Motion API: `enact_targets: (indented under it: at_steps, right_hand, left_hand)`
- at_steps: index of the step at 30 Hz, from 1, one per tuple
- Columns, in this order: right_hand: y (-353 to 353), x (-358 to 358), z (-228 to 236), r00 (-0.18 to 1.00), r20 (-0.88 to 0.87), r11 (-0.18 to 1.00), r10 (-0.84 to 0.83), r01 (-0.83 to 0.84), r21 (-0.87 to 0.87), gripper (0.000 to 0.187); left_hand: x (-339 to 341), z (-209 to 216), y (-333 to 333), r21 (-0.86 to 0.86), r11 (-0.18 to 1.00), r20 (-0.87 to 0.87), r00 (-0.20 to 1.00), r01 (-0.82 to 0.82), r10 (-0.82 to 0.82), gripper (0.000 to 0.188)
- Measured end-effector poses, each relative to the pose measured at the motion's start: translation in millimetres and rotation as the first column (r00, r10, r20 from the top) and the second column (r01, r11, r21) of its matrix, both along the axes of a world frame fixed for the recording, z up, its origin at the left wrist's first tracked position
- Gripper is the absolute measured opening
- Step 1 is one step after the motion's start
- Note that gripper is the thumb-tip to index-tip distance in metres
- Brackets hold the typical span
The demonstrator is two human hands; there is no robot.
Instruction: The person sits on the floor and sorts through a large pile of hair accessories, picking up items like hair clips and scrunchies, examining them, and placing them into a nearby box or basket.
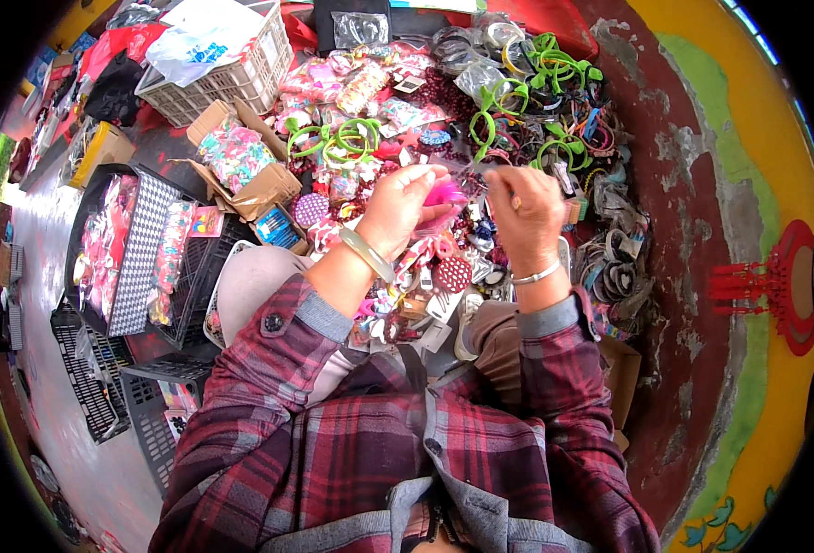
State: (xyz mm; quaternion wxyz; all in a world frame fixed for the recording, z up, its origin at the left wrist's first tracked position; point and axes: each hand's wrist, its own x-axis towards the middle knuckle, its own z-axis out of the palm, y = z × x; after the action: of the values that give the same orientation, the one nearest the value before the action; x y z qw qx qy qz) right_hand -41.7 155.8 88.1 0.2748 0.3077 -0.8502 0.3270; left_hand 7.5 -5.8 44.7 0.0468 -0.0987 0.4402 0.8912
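My left hand [399,210], with a pale bangle on the wrist, is closed on a bright pink fluffy-looking item [445,194], which seems to have clear plastic about it. To its right, my right hand [527,214] is raised with the fingers curled in a pinch. Something thin and clear seems to run to its fingertips, but I cannot make out what it is. Below both hands spreads a heap of small hair accessories. Green headbands [351,140] lie just beyond my left hand, and a purple dotted round item [312,209] lies left of it.
A grey plastic crate [257,69] with white bags stands at the far left. Nearer are an open cardboard box [273,184] of colourful packets and a black-and-white patterned bin [130,267]. Black baskets [89,369] sit on the left floor. A peeling painted wall [692,249] rises at the right.
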Motion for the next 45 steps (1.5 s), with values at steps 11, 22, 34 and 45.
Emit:
enact_targets:
  at_steps: [11, 22, 34, 45]
  right_hand:
    - [-16, 3, -17, 0.986, -0.112, 0.991, 0.123, -0.116, 0.069, 0.011]
    - [-15, 8, -18, 0.970, -0.208, 0.923, 0.129, -0.041, 0.382, 0.015]
    - [-18, 2, -19, 0.966, -0.233, 0.970, 0.111, -0.054, 0.236, 0.009]
    - [6, -22, -22, 0.876, 0.474, 0.857, 0.092, 0.172, -0.486, 0.003]
  left_hand:
    - [2, -10, 13, -0.521, 0.851, -0.272, 0.957, -0.056, -0.104, 0.029]
    - [-2, -32, 17, -0.601, 0.780, -0.364, 0.928, -0.171, -0.077, 0.024]
    - [-3, -30, 19, -0.414, 0.900, -0.347, 0.938, -0.135, -0.018, 0.024]
    - [3, -3, 7, -0.195, 0.979, -0.143, 0.986, 0.060, -0.089, 0.028]
